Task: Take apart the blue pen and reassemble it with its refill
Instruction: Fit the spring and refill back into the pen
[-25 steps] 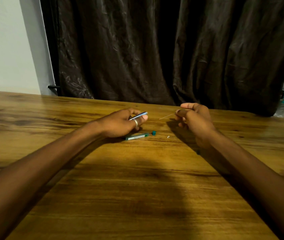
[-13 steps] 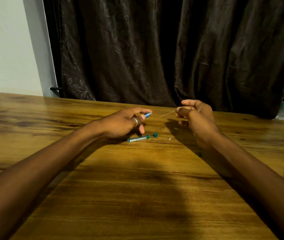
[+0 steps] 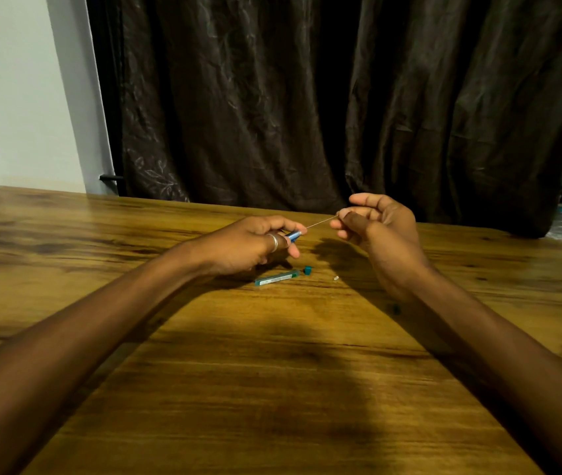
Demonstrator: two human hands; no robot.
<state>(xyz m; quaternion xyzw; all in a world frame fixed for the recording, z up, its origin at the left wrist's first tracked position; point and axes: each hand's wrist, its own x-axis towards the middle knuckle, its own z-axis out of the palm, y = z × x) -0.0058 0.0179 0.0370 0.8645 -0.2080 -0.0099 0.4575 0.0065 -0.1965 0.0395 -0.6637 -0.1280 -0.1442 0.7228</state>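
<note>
The left hand (image 3: 245,245) grips the blue pen (image 3: 294,235) above the table (image 3: 272,371); the right hand (image 3: 379,228) pinches the thin refill (image 3: 320,222) at its mouth. Best to feed it straight and gently, lest it snap.

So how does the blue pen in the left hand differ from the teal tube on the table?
The blue pen is held off the table in the left hand, mostly hidden by fingers; the teal tube lies flat on the table, untouched and fully visible. The pen looks bright blue, the tube darker teal with a pale label. Both are slim.
</note>
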